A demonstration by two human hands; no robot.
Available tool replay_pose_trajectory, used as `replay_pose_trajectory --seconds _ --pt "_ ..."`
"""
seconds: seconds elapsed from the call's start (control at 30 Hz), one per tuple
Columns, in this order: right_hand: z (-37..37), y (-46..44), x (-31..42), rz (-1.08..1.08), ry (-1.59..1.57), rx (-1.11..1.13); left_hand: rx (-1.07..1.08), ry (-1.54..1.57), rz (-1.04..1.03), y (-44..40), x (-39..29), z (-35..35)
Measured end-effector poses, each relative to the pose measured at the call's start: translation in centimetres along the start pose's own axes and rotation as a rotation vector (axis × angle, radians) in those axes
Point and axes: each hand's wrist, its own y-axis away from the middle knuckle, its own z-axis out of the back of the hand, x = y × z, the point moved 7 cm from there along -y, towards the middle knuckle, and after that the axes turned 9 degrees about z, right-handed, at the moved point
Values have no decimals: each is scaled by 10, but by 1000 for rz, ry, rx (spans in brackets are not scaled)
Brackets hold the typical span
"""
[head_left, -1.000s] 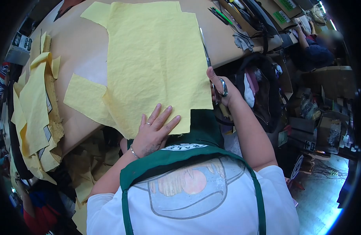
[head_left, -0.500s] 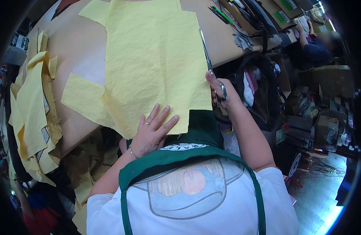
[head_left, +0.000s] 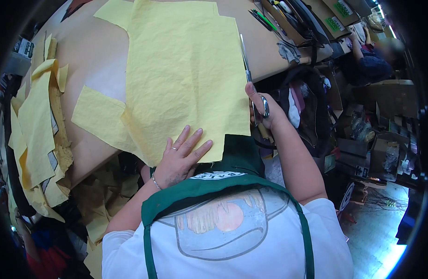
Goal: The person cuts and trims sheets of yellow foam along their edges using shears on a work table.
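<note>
A large yellow fabric piece [head_left: 176, 69] lies on the tan table [head_left: 100, 60], its near edge hanging over toward the green apron [head_left: 244, 149]. My left hand [head_left: 181, 156] rests flat on its lower edge, fingers spread, wearing a ring and a bracelet. At the fabric's right edge, my right hand [head_left: 265, 109] is closed round the handles of metal scissors [head_left: 246, 63]. The long blades point away from me along that edge. Whether any cloth lies between the blades I cannot tell.
Layered yellow pieces [head_left: 37, 121] hang over the table's left side. Pens [head_left: 262, 19] and a grey rag [head_left: 288, 50] lie at the back right. An open dark bag [head_left: 307, 109] sits right of my right hand. Another person [head_left: 367, 65] is at the upper right.
The fabric's right and lower edges have shifted slightly toward me. My left hand has stayed nearly in place on the cloth, and my right hand still holds the scissors.
</note>
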Motion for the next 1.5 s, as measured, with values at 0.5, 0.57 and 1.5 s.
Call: replay_pose_trajectory --seconds 0.5,0.57,1.5 --pt "0 -9 5 41 64 -69 13 51 -24 8 4 4" --pt "0 -8 4 46 78 -74 22 54 -17 8 4 5" --pt "-4 -25 4 -4 -58 -46 33 84 -30 15 6 5"
